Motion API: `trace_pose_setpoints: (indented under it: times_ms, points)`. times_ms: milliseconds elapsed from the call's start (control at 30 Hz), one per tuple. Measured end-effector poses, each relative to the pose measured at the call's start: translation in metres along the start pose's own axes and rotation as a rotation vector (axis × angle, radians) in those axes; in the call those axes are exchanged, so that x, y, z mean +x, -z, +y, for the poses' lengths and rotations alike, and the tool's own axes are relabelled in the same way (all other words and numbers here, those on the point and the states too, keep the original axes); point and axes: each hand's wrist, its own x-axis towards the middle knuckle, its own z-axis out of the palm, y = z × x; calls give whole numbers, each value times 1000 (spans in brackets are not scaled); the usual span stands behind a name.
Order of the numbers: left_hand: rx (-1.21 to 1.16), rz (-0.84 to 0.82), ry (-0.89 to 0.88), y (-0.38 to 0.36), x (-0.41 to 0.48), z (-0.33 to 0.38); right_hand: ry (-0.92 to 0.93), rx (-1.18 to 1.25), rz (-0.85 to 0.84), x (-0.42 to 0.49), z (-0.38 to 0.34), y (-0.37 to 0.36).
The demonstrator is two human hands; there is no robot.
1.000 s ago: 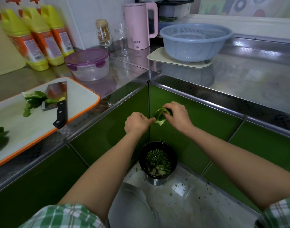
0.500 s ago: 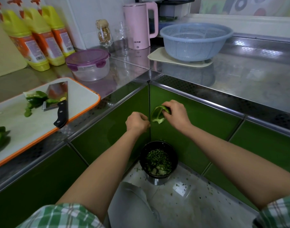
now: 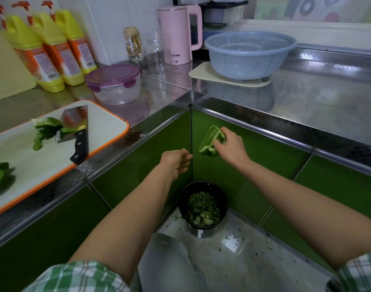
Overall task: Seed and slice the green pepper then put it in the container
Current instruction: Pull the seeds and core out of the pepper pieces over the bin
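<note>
Pepper held in right-hand fingers (left hand apart).

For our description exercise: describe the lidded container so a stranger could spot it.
Find the inner corner of the steel counter. Left of it, between the yellow bottles and pink kettle, sits the container. It alone is a clear round tub with a purple lid.

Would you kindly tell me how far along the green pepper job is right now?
Done: green pepper pieces lie cut on the white, orange-rimmed cutting board by the black-handled cleaver. In hand: the right hand grips a hollow green pepper section above the black round bin on the floor; the left hand is open, empty. Left: slicing, then filling the clear round container, whose purple lid is on.
</note>
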Motion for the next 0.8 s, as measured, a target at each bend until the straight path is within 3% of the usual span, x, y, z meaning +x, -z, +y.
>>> trace_pose_setpoints:
  times_ms: [100,233,333,400,500,667,800]
  points:
    - [-161,-131,115,-1,2,2,61,-49,-67,-1,-5,-3]
    - [-169,-175,127,-6,-6,7,101,-161,-279,-1,-11,-12]
    - [-132,-187,124,-3,-4,7,35,-403,-215,3,-3,-14]
    - [-125,-176,121,-1,0,7,49,-364,-172,5,-1,-13]
    - [-107,-164,110,-1,0,6,102,-285,-273,4,-6,-16]
    - [-35,-150,49,5,3,3,10,-320,-192,8,-1,-14]
    - [9,-130,19,5,3,0,24,-282,-299,7,-3,-14]
